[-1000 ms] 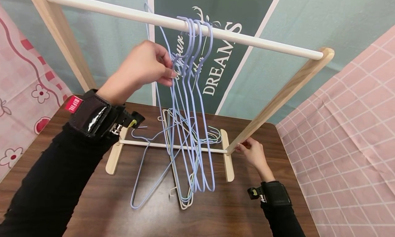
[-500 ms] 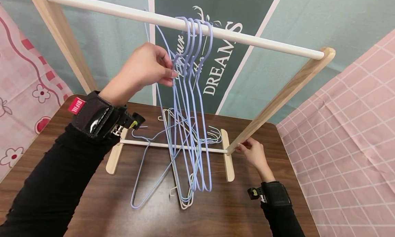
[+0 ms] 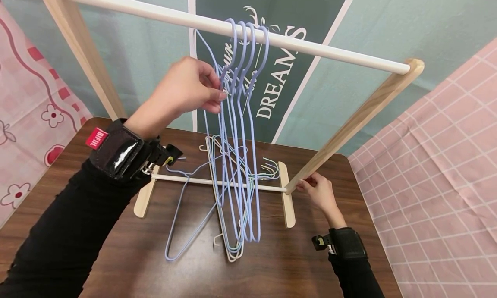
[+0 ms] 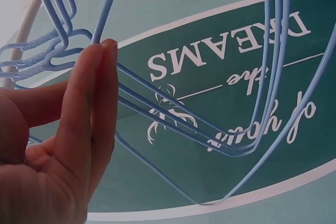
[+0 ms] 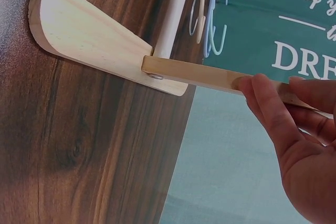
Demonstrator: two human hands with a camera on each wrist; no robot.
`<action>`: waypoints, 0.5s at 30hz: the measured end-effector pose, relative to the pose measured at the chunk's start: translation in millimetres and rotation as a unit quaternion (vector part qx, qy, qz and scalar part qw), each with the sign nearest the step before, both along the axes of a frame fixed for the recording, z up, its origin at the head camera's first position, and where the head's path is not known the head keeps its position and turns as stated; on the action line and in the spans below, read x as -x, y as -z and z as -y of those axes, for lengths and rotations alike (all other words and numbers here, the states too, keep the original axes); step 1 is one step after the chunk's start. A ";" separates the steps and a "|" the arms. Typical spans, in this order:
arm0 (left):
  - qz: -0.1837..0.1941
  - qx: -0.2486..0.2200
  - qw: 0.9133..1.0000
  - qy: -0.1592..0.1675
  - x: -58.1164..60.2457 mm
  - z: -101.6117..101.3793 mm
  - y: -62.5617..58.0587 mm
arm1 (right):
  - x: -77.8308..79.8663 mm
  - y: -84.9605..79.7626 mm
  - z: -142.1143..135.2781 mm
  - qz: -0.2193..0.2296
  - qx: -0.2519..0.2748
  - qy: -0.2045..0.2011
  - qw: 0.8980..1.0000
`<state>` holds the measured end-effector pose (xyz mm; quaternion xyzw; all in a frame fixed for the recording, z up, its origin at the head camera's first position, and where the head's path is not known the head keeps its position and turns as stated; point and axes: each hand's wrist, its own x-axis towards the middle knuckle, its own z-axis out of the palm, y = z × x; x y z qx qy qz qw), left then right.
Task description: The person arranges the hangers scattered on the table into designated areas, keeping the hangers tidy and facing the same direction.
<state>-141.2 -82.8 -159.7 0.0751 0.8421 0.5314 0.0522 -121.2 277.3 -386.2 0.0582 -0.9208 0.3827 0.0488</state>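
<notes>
In the head view my left hand [image 3: 190,86] pinches a light blue hanger [image 3: 207,45] near its neck, below the rack's white top rail [image 3: 155,12]. Its body slants back behind the rail; whether its own hook sits on the rail I cannot tell. Several similar blue hangers [image 3: 255,160] hang from the rail just right of those fingers. The left wrist view shows thumb and fingertips meeting at the wire [image 4: 106,9]. Low on the right, my right hand [image 3: 318,192] grips the rack's wooden post [image 3: 349,127] near its foot; the right wrist view shows fingers around that post [image 5: 194,72].
Beneath the rack, a loose blue hanger [image 3: 176,222] and a pile of white and pale blue hangers [image 3: 229,255] lie on the brown table [image 3: 272,272]. A white lower bar [image 3: 194,181] joins the wooden feet [image 3: 287,209]. Curtains surround the table.
My left hand has shifted slightly right and down. The pinched hanger's back end has dropped from above the rail to below it, and the hanging hangers swing a little. My right hand stays put.
</notes>
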 end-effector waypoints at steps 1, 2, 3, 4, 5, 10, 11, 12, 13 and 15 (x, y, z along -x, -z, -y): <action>-0.001 0.001 1.000 0.002 -0.5 0.2 0.2 | 0.3 -0.2 -0.1 -0.003 -0.006 0.000 1.000; -0.003 0.002 1.000 0.002 -1.0 0.3 0.3 | 0.4 -0.5 -0.1 -0.007 -0.013 0.000 1.000; -0.005 0.004 1.000 0.003 -1.5 0.4 0.3 | 0.5 -0.7 -0.1 -0.011 -0.022 0.001 1.000; -0.006 0.003 1.000 0.004 -2.0 0.3 0.3 | 0.7 -0.7 -0.1 -0.016 -0.031 0.002 0.999; -0.007 0.000 1.000 0.005 -2.4 0.2 0.3 | 0.9 -0.9 0.0 -0.019 -0.034 0.003 0.999; -0.002 -0.016 1.000 0.011 -4.6 -0.4 -0.2 | 1.5 -0.2 0.0 -0.027 -0.042 0.004 0.999; -0.001 -0.016 1.000 0.013 -5.1 -0.4 -0.2 | 1.3 0.0 0.0 -0.028 -0.041 0.004 0.999; -0.001 -0.015 1.000 0.014 -5.6 -0.4 -0.4 | 1.2 0.1 -0.2 -0.028 -0.039 0.003 0.999; -0.001 -0.010 1.000 0.015 -6.1 -0.6 -0.4 | 1.3 0.2 -0.2 -0.027 -0.038 0.001 0.999; 0.001 -0.004 1.000 0.016 -6.8 -0.5 -0.5 | 1.3 0.5 -0.3 -0.026 -0.035 0.002 0.999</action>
